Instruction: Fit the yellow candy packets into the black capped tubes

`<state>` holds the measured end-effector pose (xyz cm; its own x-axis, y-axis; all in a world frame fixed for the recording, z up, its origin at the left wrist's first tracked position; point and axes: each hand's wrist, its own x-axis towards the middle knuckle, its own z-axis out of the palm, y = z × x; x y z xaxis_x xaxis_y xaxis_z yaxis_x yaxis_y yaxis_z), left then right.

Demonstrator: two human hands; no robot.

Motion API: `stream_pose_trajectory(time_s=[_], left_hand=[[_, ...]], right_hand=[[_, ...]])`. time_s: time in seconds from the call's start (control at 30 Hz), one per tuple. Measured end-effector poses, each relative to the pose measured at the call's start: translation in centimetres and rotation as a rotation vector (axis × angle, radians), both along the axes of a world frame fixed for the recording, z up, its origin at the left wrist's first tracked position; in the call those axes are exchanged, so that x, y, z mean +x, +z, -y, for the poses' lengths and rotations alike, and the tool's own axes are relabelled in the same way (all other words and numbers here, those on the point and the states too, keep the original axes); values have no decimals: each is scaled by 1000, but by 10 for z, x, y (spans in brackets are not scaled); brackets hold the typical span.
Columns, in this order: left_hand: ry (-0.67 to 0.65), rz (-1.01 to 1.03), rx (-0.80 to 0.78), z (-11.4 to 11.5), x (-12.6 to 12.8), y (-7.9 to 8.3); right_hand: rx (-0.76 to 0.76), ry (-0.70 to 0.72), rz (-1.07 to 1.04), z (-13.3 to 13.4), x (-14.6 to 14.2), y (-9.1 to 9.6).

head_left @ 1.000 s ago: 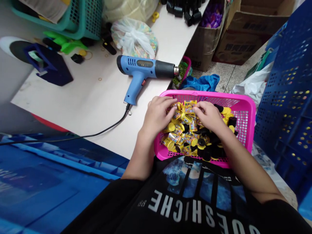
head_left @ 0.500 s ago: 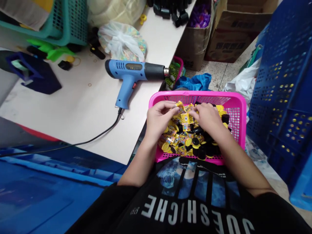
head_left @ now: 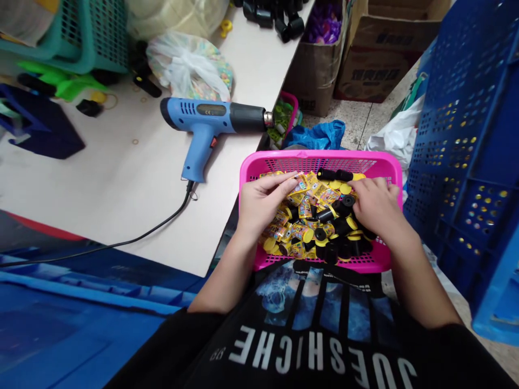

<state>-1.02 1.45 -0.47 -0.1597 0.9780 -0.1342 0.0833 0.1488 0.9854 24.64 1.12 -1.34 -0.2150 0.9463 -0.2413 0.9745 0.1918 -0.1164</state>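
- a small workshop
- blue heat gun [head_left: 206,116] lying corded on a white workbench [head_left: 113,173]
- cardboard cartons [head_left: 377,65] on a speckled floor [head_left: 348,121]
- blue plastic crate [head_left: 454,162]
- pink mesh basket [head_left: 320,161] heaped with small yellow-and-black pieces [head_left: 312,227]

From my remote view, a white workbench [head_left: 101,162] fills the left of the frame. Speckled terrazzo floor [head_left: 357,119] shows at upper right beyond it, beside cardboard boxes [head_left: 377,59], and a blue perforated plastic crate [head_left: 454,162] stands along the right edge.
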Motion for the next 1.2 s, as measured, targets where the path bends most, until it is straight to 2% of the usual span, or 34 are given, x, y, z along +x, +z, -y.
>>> stream_pose_trajectory(time_s=[0.1,0.2,0.23,0.3,0.4,0.47,0.6,0.73,0.83,1.0,1.1,1.2], left_hand=[[0,6,29,1,-3,-1],[-10,7,52,2,-6,-3],[-20,1,53,2,-6,-4],[-62,-13,55,2,-6,-4],[-189,-22,80,1,-4,-4],[-274,-30,95,0,-3,-3],[-345,-26,115,-1,-2,-1],[-327,-18,118,0,-1,-1],[-339,-2,88,1,1,0],[-399,101,-21,5,10,6],[-414,227,-82,8,14,7],[-384,324,-96,9,19,6]], right_hand=[[-125,80,-28,-9,1,-9],[-139,118,-105,-20,6,-10],[-114,114,-201,-22,7,-8],[-73,72,-532,-23,7,-2],[-164,1,-1067,-21,1,10],[-213,1,-1216,-19,-5,17],[-97,97,-1146,-21,-10,21],[-127,43,-1140,-20,-11,12],[-94,55,-1102,-18,-13,8],[20,125,-1048,-18,-18,12],[-64,127,-1161,-15,-21,14],[-249,-73,-1476,-10,-25,11]])
